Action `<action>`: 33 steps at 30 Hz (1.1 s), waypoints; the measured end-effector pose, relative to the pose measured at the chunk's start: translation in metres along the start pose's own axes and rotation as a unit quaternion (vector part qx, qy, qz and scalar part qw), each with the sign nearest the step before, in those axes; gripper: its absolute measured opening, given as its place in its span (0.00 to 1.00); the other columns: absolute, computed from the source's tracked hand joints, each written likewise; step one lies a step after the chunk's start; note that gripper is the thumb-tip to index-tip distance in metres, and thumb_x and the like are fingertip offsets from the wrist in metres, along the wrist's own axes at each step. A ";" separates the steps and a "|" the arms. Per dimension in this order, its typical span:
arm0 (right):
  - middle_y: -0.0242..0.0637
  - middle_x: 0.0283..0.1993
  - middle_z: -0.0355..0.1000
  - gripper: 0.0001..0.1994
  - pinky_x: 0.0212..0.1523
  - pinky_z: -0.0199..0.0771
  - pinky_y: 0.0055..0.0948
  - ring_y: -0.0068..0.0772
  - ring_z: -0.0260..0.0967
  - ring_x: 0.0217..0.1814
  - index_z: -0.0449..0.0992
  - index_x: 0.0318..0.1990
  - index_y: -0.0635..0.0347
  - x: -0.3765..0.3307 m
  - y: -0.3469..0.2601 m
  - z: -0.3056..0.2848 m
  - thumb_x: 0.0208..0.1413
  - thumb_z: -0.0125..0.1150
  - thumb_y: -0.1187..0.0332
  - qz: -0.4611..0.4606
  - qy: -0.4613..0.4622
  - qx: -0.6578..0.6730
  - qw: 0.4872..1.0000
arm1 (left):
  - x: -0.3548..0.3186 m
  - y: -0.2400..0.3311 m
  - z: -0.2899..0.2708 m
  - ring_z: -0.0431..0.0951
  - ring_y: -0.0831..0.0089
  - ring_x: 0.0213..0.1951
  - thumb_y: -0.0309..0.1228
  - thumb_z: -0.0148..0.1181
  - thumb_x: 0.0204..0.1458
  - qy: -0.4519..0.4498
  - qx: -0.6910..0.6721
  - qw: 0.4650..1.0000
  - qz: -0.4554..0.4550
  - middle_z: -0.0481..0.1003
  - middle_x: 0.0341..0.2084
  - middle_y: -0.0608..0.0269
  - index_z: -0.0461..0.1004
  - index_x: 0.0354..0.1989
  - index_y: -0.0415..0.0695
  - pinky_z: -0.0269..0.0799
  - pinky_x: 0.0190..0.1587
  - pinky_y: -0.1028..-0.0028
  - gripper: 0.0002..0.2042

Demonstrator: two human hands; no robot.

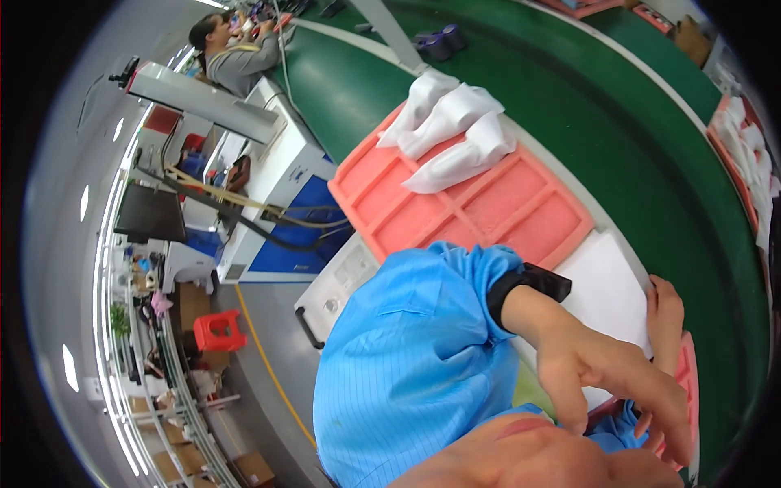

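Note:
My left hand (606, 362), below a blue sleeve and a black wristband (529, 291), is raised in front of me. Its thumb and fingers are spread and nothing shows between them. Beyond it, my right hand (666, 309) rests by the edge of a white sheet (606, 281), fingers seemingly laid flat; their tips are hard to make out. Part of the right forearm is hidden behind the left hand. Beside the sheet lies a pink divided tray (521, 215) with shallow compartments. Several white wrapped pieces (464, 150) lie across its far end.
A green conveyor belt (586, 154) runs alongside. Purple tape rolls (439, 42) sit across it; another pink tray with white pieces (744, 154) is at far right. A white-and-blue machine (285, 211) and red stool (220, 331) stand left. A person (236, 61) sits farther up.

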State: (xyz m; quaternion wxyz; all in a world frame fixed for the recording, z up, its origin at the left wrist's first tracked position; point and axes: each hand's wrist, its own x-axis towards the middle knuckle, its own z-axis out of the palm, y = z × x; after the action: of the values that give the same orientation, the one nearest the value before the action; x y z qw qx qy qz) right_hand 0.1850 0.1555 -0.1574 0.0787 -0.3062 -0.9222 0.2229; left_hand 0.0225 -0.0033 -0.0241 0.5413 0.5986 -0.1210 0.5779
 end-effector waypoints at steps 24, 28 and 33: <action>0.53 0.46 0.73 0.13 0.49 0.69 0.38 0.55 0.71 0.46 0.74 0.48 0.66 0.001 -0.002 -0.003 0.59 0.49 0.72 0.035 -0.023 -0.021 0.999 | 0.002 -0.012 -0.002 0.63 0.55 0.61 0.53 0.49 0.58 0.002 -0.060 0.993 0.100 0.62 0.60 0.43 0.58 0.61 0.27 0.59 0.59 0.65 0.37; 0.51 0.46 0.72 0.13 0.48 0.70 0.39 0.53 0.71 0.44 0.73 0.49 0.65 0.000 0.002 0.000 0.59 0.48 0.72 0.024 -0.018 -0.027 0.999 | -0.002 -0.015 0.003 0.73 0.66 0.49 0.29 0.55 0.34 0.086 -0.100 0.990 0.055 0.72 0.48 0.55 0.66 0.53 0.34 0.70 0.49 0.69 0.31; 0.51 0.46 0.72 0.13 0.48 0.70 0.39 0.53 0.71 0.44 0.73 0.49 0.65 0.001 0.005 0.002 0.59 0.48 0.72 0.017 -0.019 -0.030 0.999 | -0.001 -0.012 0.004 0.74 0.66 0.46 0.27 0.55 0.34 0.097 -0.108 0.986 0.076 0.72 0.46 0.56 0.68 0.51 0.35 0.72 0.47 0.70 0.28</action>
State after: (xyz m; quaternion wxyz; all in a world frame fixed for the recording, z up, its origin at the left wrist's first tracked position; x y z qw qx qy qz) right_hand 0.1866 0.1592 -0.1612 0.0482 -0.3201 -0.9242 0.2025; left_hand 0.0339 -0.0022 -0.0297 0.5664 0.4667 -0.1749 0.6563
